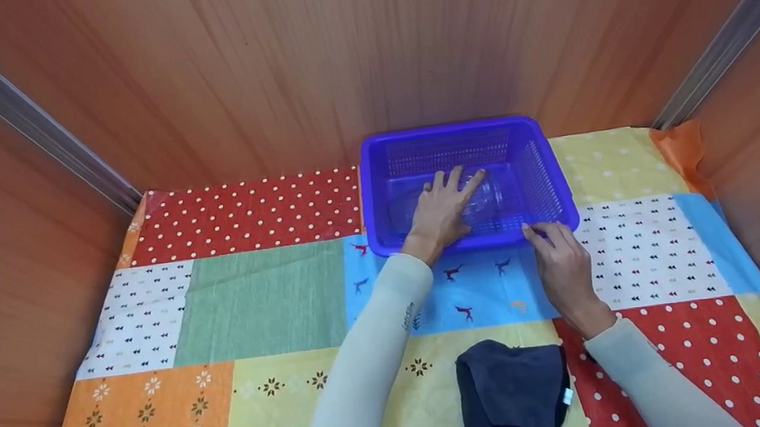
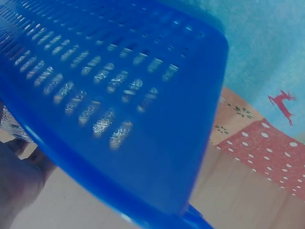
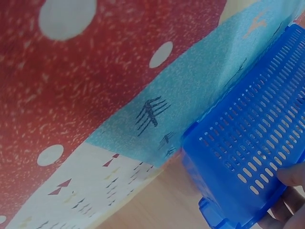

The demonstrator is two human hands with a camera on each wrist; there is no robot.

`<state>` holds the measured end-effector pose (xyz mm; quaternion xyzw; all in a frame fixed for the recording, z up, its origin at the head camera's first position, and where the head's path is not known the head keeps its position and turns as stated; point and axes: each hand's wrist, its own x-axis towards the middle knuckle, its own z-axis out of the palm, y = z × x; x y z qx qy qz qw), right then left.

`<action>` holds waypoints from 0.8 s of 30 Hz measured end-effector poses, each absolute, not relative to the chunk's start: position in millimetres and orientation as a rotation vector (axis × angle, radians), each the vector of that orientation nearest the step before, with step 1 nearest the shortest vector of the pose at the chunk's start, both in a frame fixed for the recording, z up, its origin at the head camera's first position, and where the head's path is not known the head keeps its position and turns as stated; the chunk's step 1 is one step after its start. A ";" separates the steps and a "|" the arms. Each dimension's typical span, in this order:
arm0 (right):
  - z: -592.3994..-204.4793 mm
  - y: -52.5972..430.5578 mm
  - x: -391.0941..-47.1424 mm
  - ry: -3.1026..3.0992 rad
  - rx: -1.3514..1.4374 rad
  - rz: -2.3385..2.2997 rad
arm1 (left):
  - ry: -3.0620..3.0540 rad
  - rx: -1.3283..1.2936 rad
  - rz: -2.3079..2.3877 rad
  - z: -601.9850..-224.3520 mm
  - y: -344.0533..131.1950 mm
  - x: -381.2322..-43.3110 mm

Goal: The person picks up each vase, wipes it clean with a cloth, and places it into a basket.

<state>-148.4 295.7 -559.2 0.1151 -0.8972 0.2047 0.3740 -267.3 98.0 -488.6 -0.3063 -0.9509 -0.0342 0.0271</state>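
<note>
A purple plastic basket with slotted walls stands at the back of the cloth, against the wooden panel. Inside it lies a clear, see-through vessel, partly hidden by my left hand. That hand reaches over the near rim, fingers spread across the vessel. From the left wrist, part of the left hand shows beyond the basket's rim, beside a patterned shiny surface. My right hand pinches the basket's near rim by the right corner; its thumb lies against the slotted wall, fingers over the rim.
A folded dark cloth with a small white tag lies near the front, between the forearms. Patchwork cloth covers the table. Wooden panels enclose the back and both sides, and an orange cloth corner bunches at the right.
</note>
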 end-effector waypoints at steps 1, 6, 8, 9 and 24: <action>-559.4 295.8 -148.4 -2.299 0.294 0.525 | -2.940 -0.953 -0.086 -489.5 99.5 -267.7; -559.9 295.2 -148.8 -2.302 0.288 0.538 | -2.952 -0.937 0.027 -493.3 104.8 -271.8; -559.6 295.0 -148.6 -2.299 0.288 0.544 | -2.963 -0.923 0.073 -494.3 106.3 -273.7; -559.5 295.1 -148.3 -2.294 0.288 0.545 | -2.970 -0.924 0.093 -494.7 107.1 -274.5; -558.3 296.3 -147.5 -2.302 0.283 0.544 | -3.069 -0.922 -0.097 -496.9 109.0 -280.4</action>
